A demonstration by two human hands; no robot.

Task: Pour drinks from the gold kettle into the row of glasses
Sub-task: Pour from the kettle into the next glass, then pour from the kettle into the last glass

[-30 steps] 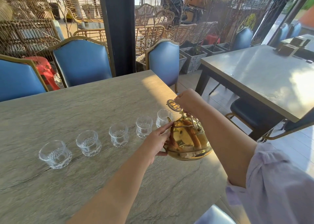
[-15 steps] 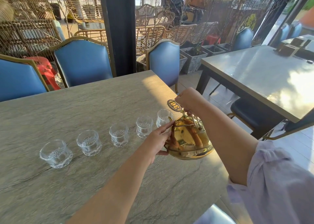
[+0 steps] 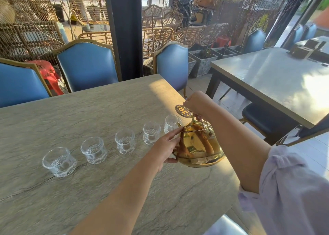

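Note:
The shiny gold kettle (image 3: pixel 199 145) hangs just above the grey stone table (image 3: pixel 89 110) at its right side. My right hand (image 3: pixel 197 103) grips the kettle's top handle, beside an oval tag marked 30 (image 3: pixel 182 111). My left hand (image 3: pixel 164 148) rests against the kettle's left side, fingers spread on the body. Its spout points at the rightmost glass (image 3: pixel 171 123). Several clear patterned glasses run in a row leftward: one (image 3: pixel 151 132), another (image 3: pixel 125 143), another (image 3: pixel 93 152), and the leftmost (image 3: pixel 58 161). I cannot tell whether any liquid flows.
Blue chairs with gold frames (image 3: pixel 87 65) stand along the table's far side. The table's right edge lies just right of the kettle. A second grey table (image 3: pixel 276 79) with small boxes stands to the right across an aisle. A dark pillar (image 3: pixel 124 29) rises behind.
The kettle has lifted slightly and tipped a little toward the rightmost glass. Both hands keep their hold on it.

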